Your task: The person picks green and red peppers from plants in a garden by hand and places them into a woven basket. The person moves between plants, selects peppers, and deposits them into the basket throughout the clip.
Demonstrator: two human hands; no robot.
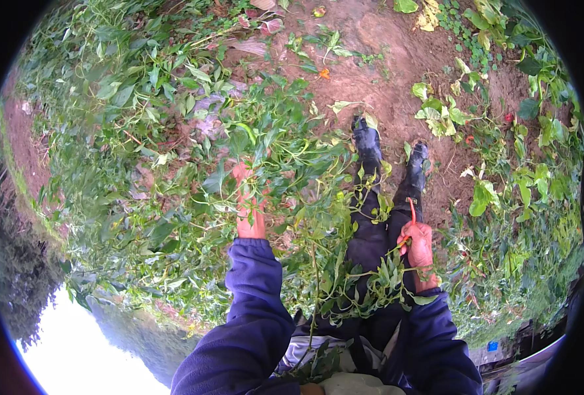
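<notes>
My right hand grips a long red chili pepper beside my right leg, with the pepper's tip pointing away from me. Leafy green stems cross my lap and pass by that wrist. Among the chili plants on the left is my left hand, its fingers largely covered by leaves. Whether it holds a stem or a pepper cannot be made out. Just beyond it hangs a green chili pepper.
My black boots stand on bare reddish soil. Dense plants fill the left side, with plastic film showing between them. On the right grow yellowing leafy plants. A small orange piece lies on the soil.
</notes>
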